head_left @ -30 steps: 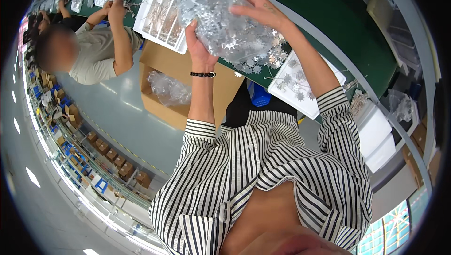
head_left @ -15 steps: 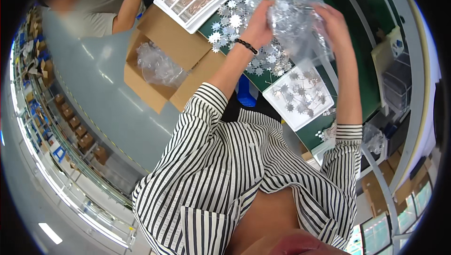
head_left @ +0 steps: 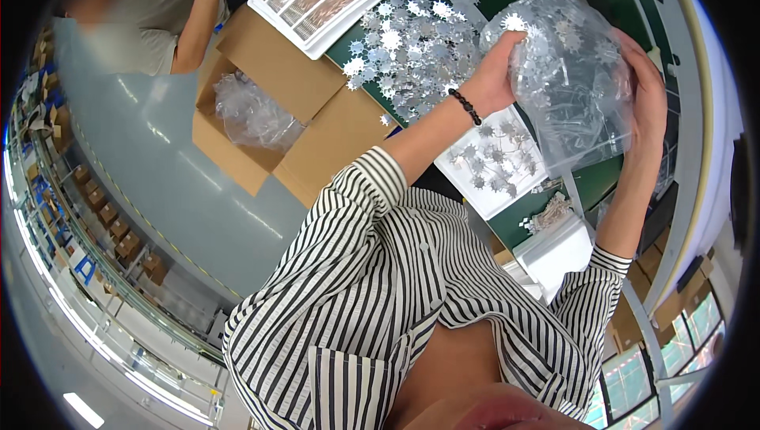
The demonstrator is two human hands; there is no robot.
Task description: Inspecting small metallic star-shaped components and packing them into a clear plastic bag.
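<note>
Between my two hands hangs a big clear plastic bag (head_left: pixel 574 101), with a few silvery toothed metal pieces showing inside its upper part. My left hand (head_left: pixel 499 74) grips the bag's left side, thumb uppermost. Around its right side my right hand (head_left: pixel 647 93) is curled, partly hidden by the film. A broad heap of toothed metal pieces (head_left: pixel 419 42) lies on the green table to the left of the bag. Just below my left wrist is a white tray (head_left: pixel 492 207) holding more such pieces, some with thin wires.
A white sectioned tray (head_left: pixel 317 48) of coppery wired parts stands at the far left of the table. Beside the table sits an open carton (head_left: pixel 229 141) with crumpled plastic inside. Another person's arm (head_left: pixel 198 22) is at upper left. White bins (head_left: pixel 554 252) stand near my right forearm.
Both hands have carried the bag to the right and nearer, off the heap. More of the heap shows, and a small white round item behind it has come into sight.
</note>
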